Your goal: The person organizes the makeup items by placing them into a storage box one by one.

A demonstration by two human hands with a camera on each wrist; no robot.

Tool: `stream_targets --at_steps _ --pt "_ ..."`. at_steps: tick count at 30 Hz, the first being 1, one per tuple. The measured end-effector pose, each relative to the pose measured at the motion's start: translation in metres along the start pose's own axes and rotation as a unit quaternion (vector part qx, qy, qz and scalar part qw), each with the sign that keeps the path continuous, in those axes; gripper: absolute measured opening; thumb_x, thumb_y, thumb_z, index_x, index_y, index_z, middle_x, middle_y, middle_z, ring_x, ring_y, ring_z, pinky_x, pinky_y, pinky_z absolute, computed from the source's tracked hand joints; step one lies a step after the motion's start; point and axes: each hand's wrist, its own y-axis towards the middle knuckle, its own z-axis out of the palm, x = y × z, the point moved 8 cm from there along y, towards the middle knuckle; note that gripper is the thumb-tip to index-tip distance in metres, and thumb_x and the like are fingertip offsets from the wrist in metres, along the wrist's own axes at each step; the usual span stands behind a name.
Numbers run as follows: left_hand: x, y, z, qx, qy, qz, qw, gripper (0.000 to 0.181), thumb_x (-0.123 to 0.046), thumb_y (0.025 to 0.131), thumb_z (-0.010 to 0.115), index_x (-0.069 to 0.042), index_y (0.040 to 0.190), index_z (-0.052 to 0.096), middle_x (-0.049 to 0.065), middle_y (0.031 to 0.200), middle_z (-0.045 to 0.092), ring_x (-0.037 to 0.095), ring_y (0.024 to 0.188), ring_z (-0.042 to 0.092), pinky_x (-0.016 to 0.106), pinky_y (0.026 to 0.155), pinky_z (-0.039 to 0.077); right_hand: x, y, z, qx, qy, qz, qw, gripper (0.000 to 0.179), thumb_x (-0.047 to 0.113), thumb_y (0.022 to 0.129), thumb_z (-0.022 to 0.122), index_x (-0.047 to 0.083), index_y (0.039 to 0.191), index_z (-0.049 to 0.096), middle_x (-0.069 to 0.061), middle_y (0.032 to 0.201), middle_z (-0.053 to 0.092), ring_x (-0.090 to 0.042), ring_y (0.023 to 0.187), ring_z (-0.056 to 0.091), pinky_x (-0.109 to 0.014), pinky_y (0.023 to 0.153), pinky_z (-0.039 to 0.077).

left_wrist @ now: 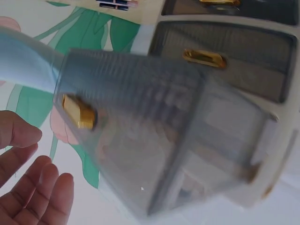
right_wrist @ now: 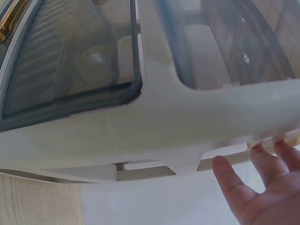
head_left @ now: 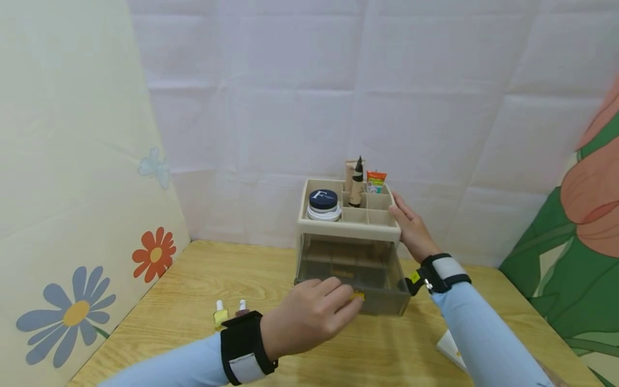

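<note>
Plainly, the box point(head_left: 349, 231) is stood on the table point(head_left: 251, 269), with one drawer point(head_left: 387, 305) pulled out at its front. The left hand point(head_left: 314, 314) is held by the gold handle point(left_wrist: 78, 111), its fingers loosely bent, with a gap seen in the wrist view and nothing gripped. The right hand's point(head_left: 416, 234) fingers are laid, fairly straight, along the box's top edge. If the drawer were pulled farther, it might be drawn right out and dropped; if too little steadying were given, the box could be tipped forward. By any jolt, the stacked jar point(head_left: 323, 199) or upright bottle point(head_left: 355, 191) could be toppled.
</note>
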Motion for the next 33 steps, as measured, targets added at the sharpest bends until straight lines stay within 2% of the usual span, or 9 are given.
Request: stream_targets --at_steps 2,6,9,14,17,22,25,27,33 --pt "0.005 -0.003 -0.007 -0.002 0.007 -0.001 1.0 0.017 -0.013 0.097 0.058 -0.014 0.1 0.075 -0.002 0.091 0.065 0.009 0.078 0.06 0.015 0.062 0.05 0.0 0.0 0.0 0.001 -0.004 0.003 1.0 0.068 0.054 0.101 0.035 0.032 0.156 0.003 -0.004 0.162 0.001 -0.037 0.142 0.019 -0.059 0.106 0.031" --pt "0.018 -0.011 -0.02 0.0 0.02 -0.006 0.9998 0.029 -0.006 0.101 0.044 -0.009 0.097 0.073 0.001 0.088 0.063 0.012 0.075 0.057 0.017 0.061 0.049 0.0 0.0 0.0 0.005 -0.007 0.008 0.9999 0.069 0.056 0.1 0.035 0.032 0.156 0.002 -0.003 0.162 0.001 -0.037 0.143 0.018 -0.059 0.106 0.03" --pt "0.03 -0.018 -0.029 0.002 0.007 -0.025 0.9997 0.035 -0.001 0.101 0.036 -0.006 0.096 0.071 0.003 0.086 0.06 0.013 0.072 0.055 0.018 0.059 0.048 0.0 0.001 0.0 0.006 -0.008 0.009 0.9999 0.07 0.056 0.1 0.035 0.032 0.156 0.002 -0.003 0.162 0.001 -0.037 0.143 0.018 -0.059 0.107 0.029" --pt "0.054 -0.034 -0.037 0.014 -0.036 -0.081 0.996 0.018 0.0 0.085 0.057 -0.004 0.098 0.07 0.006 0.087 0.061 0.016 0.071 0.057 0.021 0.056 0.05 0.0 0.002 -0.001 0.008 -0.005 0.002 1.0 0.068 0.056 0.1 0.035 0.034 0.156 0.003 -0.003 0.162 0.002 -0.037 0.141 0.021 -0.058 0.106 0.031" --pt "0.067 -0.046 -0.038 0.035 -0.03 -0.106 0.9933 0.022 -0.002 0.075 0.068 -0.004 0.097 0.07 0.007 0.086 0.062 0.017 0.071 0.06 0.022 0.053 0.051 0.0 0.002 0.0 0.009 -0.004 -0.001 0.9999 0.068 0.055 0.1 0.034 0.033 0.156 0.002 -0.004 0.162 0.003 -0.037 0.141 0.022 -0.058 0.106 0.031" --pt "0.089 -0.072 -0.029 0.071 -0.038 -0.153 0.9849 0.022 -0.005 0.073 0.077 -0.003 0.095 0.071 0.007 0.085 0.063 0.015 0.063 0.057 0.021 0.048 0.049 0.0 0.002 0.0 0.009 -0.002 0.003 1.0 0.069 0.055 0.101 0.034 0.031 0.156 0.001 -0.005 0.162 0.002 -0.039 0.14 0.023 -0.059 0.105 0.032" --pt "0.103 -0.093 -0.019 0.093 -0.062 -0.196 0.9741 0.027 -0.007 0.071 0.082 -0.002 0.096 0.071 0.007 0.085 0.062 0.015 0.064 0.058 0.023 0.051 0.051 -0.001 0.003 -0.001 0.007 -0.003 0.002 1.0 0.069 0.055 0.1 0.034 0.032 0.156 0.002 -0.006 0.162 0.003 -0.039 0.14 0.024 -0.059 0.105 0.032" --pt "0.111 -0.107 -0.011 0.122 -0.073 -0.224 0.964 0.03 -0.009 0.07 0.084 -0.002 0.096 0.071 0.007 0.085 0.061 0.016 0.067 0.058 0.025 0.054 0.052 -0.001 0.003 -0.001 0.007 -0.003 0.002 1.0 0.069 0.056 0.1 0.034 0.032 0.156 0.002 -0.006 0.162 0.002 -0.038 0.14 0.023 -0.058 0.106 0.032" --pt "0.125 -0.151 0.017 0.234 -0.107 -0.294 0.9206 0.031 -0.017 0.072 0.086 -0.004 0.097 0.071 0.005 0.084 0.063 0.015 0.067 0.058 0.026 0.057 0.051 -0.003 0.004 -0.001 0.012 0.003 -0.001 0.9999 0.068 0.055 0.101 0.034 0.032 0.156 0.002 -0.003 0.162 -0.001 -0.036 0.142 0.018 -0.058 0.107 0.029"
